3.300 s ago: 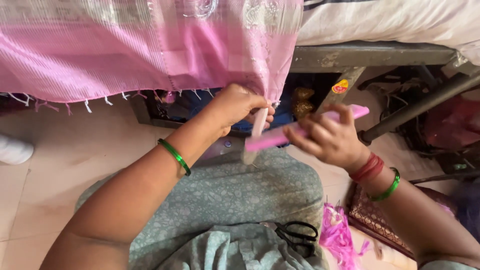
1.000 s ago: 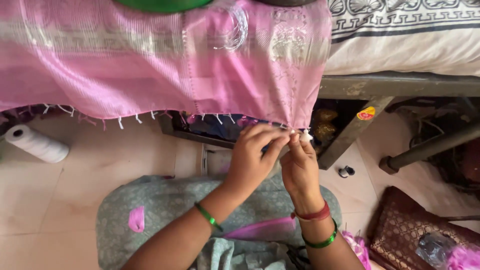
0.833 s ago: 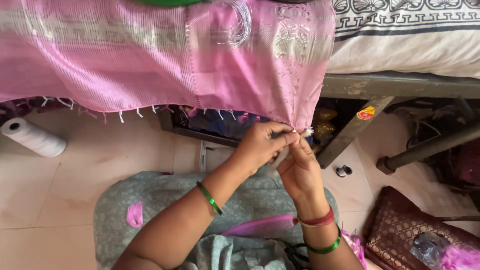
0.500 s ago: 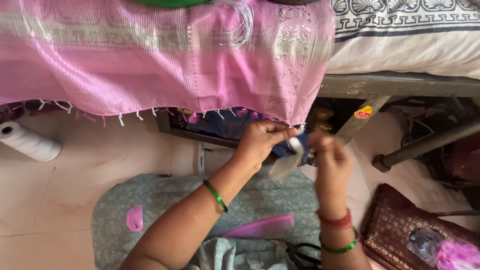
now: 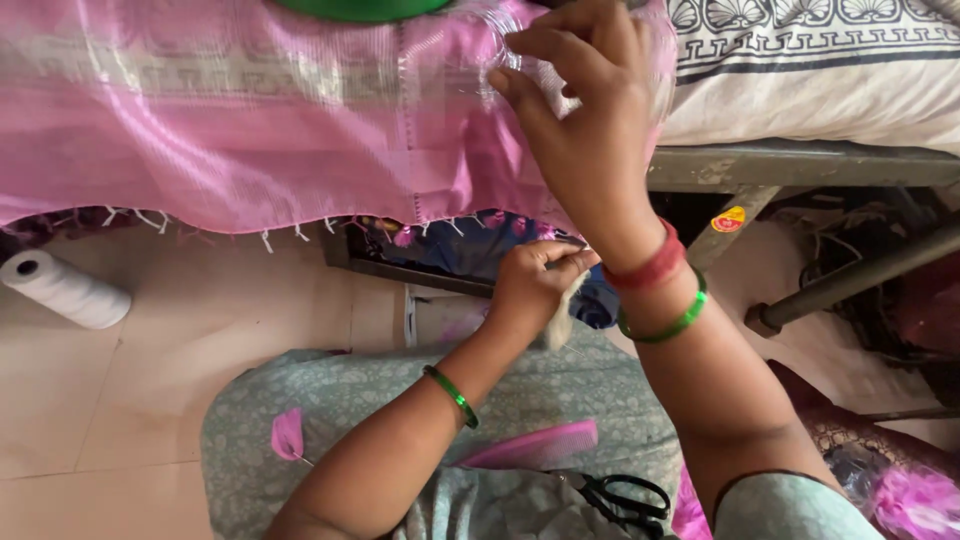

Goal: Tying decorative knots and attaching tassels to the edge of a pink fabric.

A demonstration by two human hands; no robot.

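1. Our left hand (image 5: pixel 535 285) pinches the fringe of the pink cloth (image 5: pixel 250 130), which hangs off the bed (image 5: pixel 800 165).
2. Our right hand (image 5: pixel 585 120) rests spread open on the cloth.
3. A white thread spool (image 5: pixel 65 290) lies on the tiled floor (image 5: pixel 200 330).

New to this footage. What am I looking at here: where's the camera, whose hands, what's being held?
There is no machine: a person works with two bare hands, and the one camera sits on their head, looking down at the hands and lap.

The right hand is raised, its fingers on the pink cloth that hangs over the edge of a metal-framed bed. The left hand is lower, at the cloth's fringed hem, pinching a small pale tuft of thread.

On the person's lap, covered in grey-green printed fabric, lie a pink comb, black scissors and a small pink tassel. A white thread spool lies on the tiled floor to the left. Both wrists wear green bangles; the right has a red one too.
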